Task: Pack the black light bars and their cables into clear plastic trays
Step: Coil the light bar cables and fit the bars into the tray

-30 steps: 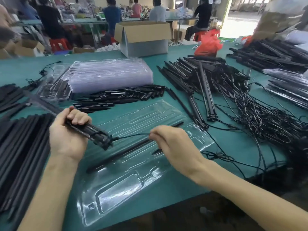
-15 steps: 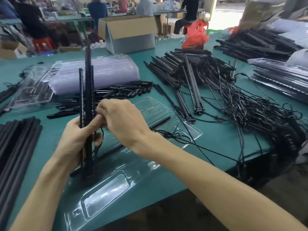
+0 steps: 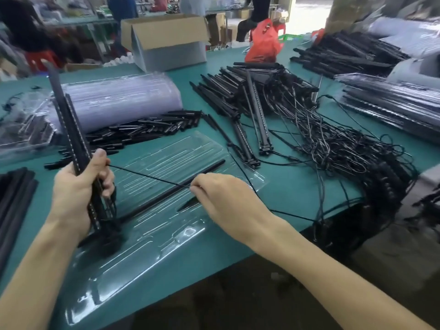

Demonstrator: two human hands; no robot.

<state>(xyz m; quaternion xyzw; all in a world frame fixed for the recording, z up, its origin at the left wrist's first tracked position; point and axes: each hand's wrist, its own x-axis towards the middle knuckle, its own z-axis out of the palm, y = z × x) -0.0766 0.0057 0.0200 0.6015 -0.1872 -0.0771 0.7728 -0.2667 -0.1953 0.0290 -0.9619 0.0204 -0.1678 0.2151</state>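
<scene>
Bars upright in the left hand, cable stretched to the right.
Lower left of the frame, the left hand [image 3: 78, 186] curls its fingers [image 3: 108, 184] round a bundle of black light bars [image 3: 71, 129], held nearly upright above the clear tray [image 3: 166, 236] on the green desk [image 3: 285, 186]. A thin cable [image 3: 147, 176] runs taut from that grip to the right hand [image 3: 228, 201] at centre, whose fingertips [image 3: 195, 189] pinch it over one loose bar [image 3: 209, 168] lying in the tray. Further right, a heap of tangled cables [image 3: 338, 148].

One cardboard box [image 3: 166, 41]; one red bag [image 3: 263, 44]; one tray [image 3: 171, 158] in front (bar piles [image 3: 238, 96] beyond counting).
</scene>
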